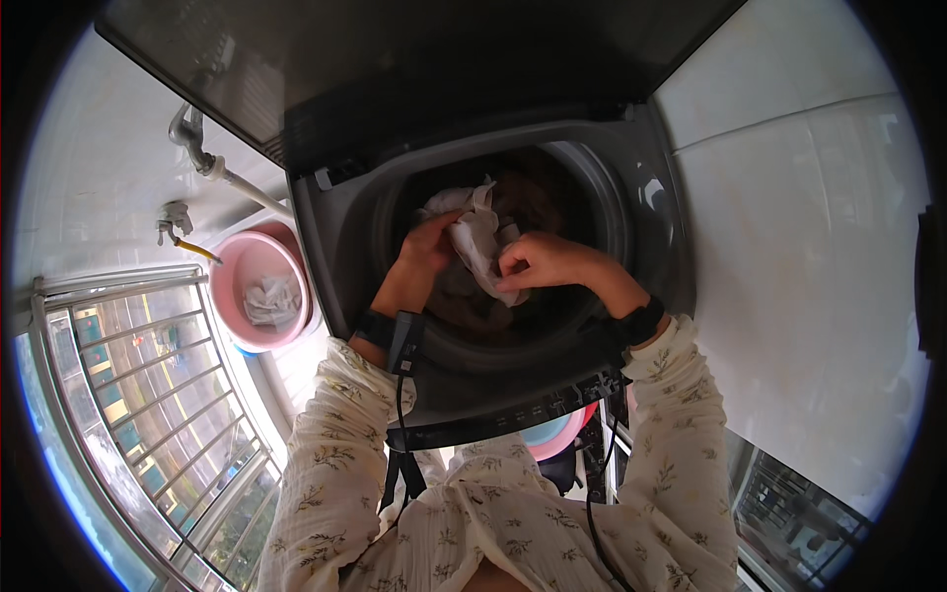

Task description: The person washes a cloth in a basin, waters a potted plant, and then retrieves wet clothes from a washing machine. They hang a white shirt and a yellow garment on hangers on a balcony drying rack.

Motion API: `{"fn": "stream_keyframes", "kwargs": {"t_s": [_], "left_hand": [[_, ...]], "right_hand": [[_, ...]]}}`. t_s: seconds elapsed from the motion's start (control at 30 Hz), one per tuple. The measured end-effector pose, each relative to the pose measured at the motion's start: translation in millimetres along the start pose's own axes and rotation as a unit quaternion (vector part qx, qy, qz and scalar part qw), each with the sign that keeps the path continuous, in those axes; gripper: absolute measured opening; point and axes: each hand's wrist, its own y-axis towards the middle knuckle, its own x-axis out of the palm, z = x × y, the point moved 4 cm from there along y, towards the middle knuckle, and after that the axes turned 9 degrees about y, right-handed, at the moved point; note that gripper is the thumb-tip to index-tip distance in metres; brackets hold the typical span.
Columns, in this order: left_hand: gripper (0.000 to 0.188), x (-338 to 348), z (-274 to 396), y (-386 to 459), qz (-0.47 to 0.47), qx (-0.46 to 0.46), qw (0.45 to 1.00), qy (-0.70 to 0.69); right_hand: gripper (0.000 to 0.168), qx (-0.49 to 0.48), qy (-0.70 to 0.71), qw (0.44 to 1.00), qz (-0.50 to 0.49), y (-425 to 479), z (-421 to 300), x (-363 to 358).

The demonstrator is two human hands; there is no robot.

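Note:
A crumpled white cloth [473,237] is held over the open drum of a dark top-loading washing machine [669,222]. My left hand [431,248] grips the cloth's left side, its fingers partly hidden behind the fabric. At the cloth's lower right edge, my right hand [544,263] pinches the fabric between thumb and fingers. Dark, dim laundry [473,303] lies in the drum below; its single pieces cannot be told apart.
The raised lid [459,66] stands behind the drum. At left, a pink basin [220,296] holds white cloth [272,300], beside a wall tap [174,216] and a barred window [163,399]. A tiled wall [799,266] is at right. Black cables [592,518] hang from my wrists.

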Motion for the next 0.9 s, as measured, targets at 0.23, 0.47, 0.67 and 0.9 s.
{"fn": "stream_keyframes", "kwargs": {"t_s": [0.23,0.47,0.67,0.9], "left_hand": [[0.036,12.0,-4.7,-16.1,-0.076,0.131,0.987,0.054],[0.036,49.5,9.5,-45.1,-0.104,0.111,0.979,0.137],[0.050,13.4,23.8,-46.3,0.083,0.159,0.838,0.516],[0.066,88.8,40.0,-112.2,0.264,0.457,0.371,0.764]], "right_hand": [[0.029,0.015,0.026,0.966,0.258,6.2,54.4,-38.3],[0.028,-0.036,0.309,0.913,0.264,31.0,68.0,-21.9],[0.016,-0.020,0.263,0.920,0.289,34.5,55.4,-21.8],[0.016,-0.034,0.205,0.963,0.174,36.5,40.9,-28.4]]}}
